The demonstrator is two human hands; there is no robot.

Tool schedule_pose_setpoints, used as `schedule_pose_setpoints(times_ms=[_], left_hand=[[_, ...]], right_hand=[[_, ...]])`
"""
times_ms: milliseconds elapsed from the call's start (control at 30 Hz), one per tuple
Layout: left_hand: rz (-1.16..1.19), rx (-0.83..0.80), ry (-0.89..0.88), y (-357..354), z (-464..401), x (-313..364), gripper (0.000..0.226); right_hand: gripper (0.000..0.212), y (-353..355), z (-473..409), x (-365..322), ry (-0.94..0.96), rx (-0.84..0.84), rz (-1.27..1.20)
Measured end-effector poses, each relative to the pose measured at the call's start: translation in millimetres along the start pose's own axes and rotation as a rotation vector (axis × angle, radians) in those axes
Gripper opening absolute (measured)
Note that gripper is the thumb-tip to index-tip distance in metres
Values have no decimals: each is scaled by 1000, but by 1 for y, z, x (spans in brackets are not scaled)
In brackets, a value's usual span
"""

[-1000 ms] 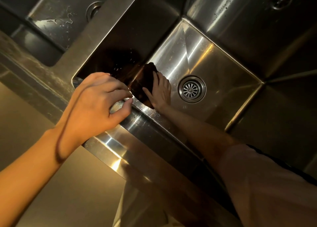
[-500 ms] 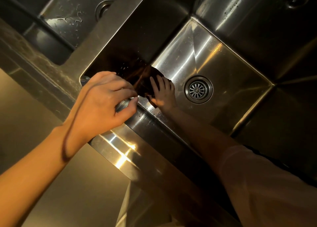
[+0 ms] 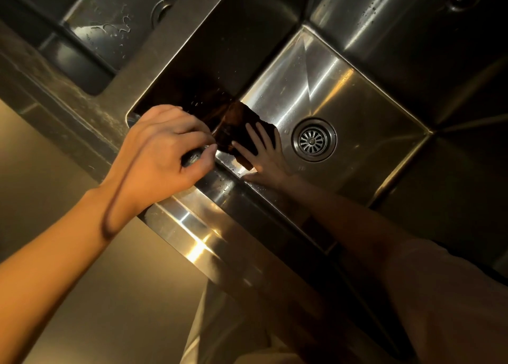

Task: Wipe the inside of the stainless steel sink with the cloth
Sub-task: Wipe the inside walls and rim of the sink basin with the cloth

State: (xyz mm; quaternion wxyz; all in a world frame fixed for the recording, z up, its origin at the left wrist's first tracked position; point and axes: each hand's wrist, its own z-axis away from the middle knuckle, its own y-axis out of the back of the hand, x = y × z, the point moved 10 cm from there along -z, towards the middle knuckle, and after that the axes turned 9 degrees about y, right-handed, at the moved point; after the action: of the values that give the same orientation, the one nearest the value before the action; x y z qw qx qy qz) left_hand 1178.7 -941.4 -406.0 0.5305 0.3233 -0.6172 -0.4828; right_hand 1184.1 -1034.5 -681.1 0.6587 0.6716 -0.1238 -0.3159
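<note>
The steel counter (image 3: 192,226) runs under the left hand (image 3: 162,157), whose curled fingers grip its front rim at the near corner of the sink (image 3: 357,110). The sink is sunk into the counter; on its floor a dark cloth (image 3: 242,127) lies flat beneath the right hand (image 3: 264,154), with the round drain (image 3: 314,140) just beside that hand. A second basin (image 3: 110,25) sits beyond the left hand, water drops on its floor.

Lying on sink (image 3: 357,94) floor: cloth (image 3: 242,127) under right hand (image 3: 264,154), drain (image 3: 314,139) just beside at 3 o'clock; left hand (image 3: 162,154) resting on rim at 9.
</note>
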Motion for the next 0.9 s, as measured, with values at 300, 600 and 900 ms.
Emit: schedule_pose_setpoints(times_ms=[300,600,900], left_hand=[[2,10,19,0,0,-3,34],[8,19,24,1,-1,-2,35],[6,29,21,1,-2,-2,29]], right_hand=[[36,1,-16,-5,156,-94,199],[23,56,-12,30,-89,333,-396],[22,56,-7,104,-640,588,-761]])
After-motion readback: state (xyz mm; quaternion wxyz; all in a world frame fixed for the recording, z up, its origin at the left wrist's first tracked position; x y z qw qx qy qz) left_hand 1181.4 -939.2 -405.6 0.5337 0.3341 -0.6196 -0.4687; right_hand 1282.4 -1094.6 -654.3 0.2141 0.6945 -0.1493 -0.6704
